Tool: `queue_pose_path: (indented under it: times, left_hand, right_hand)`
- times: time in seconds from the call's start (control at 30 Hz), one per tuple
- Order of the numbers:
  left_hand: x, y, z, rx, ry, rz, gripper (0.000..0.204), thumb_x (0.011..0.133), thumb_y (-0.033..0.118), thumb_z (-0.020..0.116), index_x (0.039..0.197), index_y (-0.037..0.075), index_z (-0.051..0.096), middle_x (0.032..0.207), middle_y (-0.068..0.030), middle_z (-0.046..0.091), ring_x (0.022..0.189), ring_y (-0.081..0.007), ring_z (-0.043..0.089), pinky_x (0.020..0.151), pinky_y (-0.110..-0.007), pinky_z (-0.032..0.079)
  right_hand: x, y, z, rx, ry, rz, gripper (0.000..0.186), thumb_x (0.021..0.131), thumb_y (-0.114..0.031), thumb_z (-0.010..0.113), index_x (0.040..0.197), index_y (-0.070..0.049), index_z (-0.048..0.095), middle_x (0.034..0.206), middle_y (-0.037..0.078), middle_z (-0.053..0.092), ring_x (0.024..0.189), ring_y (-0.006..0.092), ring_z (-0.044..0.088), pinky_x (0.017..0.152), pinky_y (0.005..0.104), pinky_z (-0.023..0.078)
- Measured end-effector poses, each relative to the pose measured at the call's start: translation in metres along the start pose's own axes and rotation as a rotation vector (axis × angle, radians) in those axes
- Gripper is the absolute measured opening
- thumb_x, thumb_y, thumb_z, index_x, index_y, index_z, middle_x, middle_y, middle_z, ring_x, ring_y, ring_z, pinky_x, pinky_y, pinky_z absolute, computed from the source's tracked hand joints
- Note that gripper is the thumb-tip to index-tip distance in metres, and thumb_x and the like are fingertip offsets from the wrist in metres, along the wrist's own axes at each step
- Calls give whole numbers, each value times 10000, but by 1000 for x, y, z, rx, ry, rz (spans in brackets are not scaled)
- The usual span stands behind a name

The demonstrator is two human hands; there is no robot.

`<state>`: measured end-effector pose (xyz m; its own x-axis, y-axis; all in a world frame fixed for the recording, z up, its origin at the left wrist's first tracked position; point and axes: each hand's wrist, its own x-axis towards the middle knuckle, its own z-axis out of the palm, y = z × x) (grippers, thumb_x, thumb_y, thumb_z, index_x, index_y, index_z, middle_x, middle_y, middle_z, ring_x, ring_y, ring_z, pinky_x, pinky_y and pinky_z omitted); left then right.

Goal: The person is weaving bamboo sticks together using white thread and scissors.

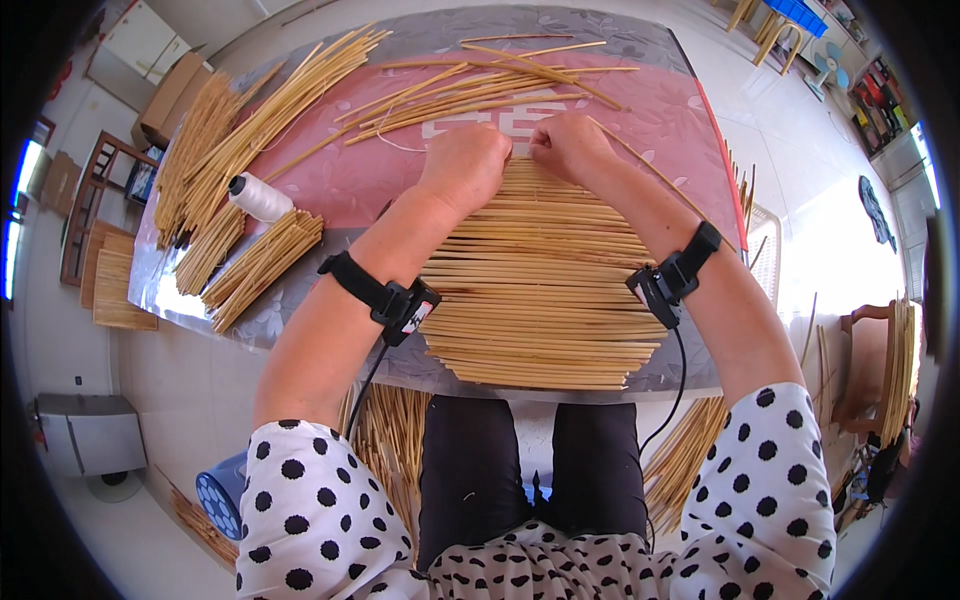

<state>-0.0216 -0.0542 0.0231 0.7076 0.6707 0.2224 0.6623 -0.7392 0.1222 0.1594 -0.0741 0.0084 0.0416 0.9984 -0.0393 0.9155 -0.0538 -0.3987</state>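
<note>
A mat of straw-coloured reed stalks [540,300], laid side by side, lies on the table in front of me. At its far edge my left hand [467,165] is closed, knuckles up, fingertips turned in toward the middle. Close by on the right, my right hand [572,148] is also closed in a pinch. A small gap separates the two hands. Whatever their fingers hold is hidden or too thin to make out. To the left, a spool of white thread [262,198] rests on its side against short cut stalk bundles [265,268].
Long reed stalks [270,115] are heaped at the table's far left. Loose stalks [470,100] lie beyond my hands. A pink and grey cover [340,190] spreads over the table [690,360]. More stalks [390,440] stand below the near edge, beside my legs. Cables hang from both wrist straps.
</note>
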Motion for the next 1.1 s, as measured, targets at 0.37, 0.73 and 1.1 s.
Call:
queue_pose_path:
  times: [0.37,0.73,1.1]
  left_hand:
    - [14,-3,12,-327,52,-64,125,759,83,644,866,34,685,824,-170,679,811,-338,664,731,-413,518]
    - [13,8,20,-208,103,-45,97,753,130,661,815,60,685,716,-161,666,716,-347,654,669,-435,515]
    - [15,11,24,-133,144,-79,112,762,149,685,847,126,754,741,-167,673,720,-345,660,668,-446,527]
  right_hand:
    - [2,1,0,60,-23,1,163,800,-228,622,874,-143,740,920,114,709,901,287,670,824,401,527]
    - [2,7,0,51,-4,-47,145,820,-245,655,882,-145,740,929,106,711,898,282,671,818,407,527]
    - [2,8,1,32,-5,-66,147,831,-247,647,886,-150,743,932,103,711,902,281,671,815,404,529]
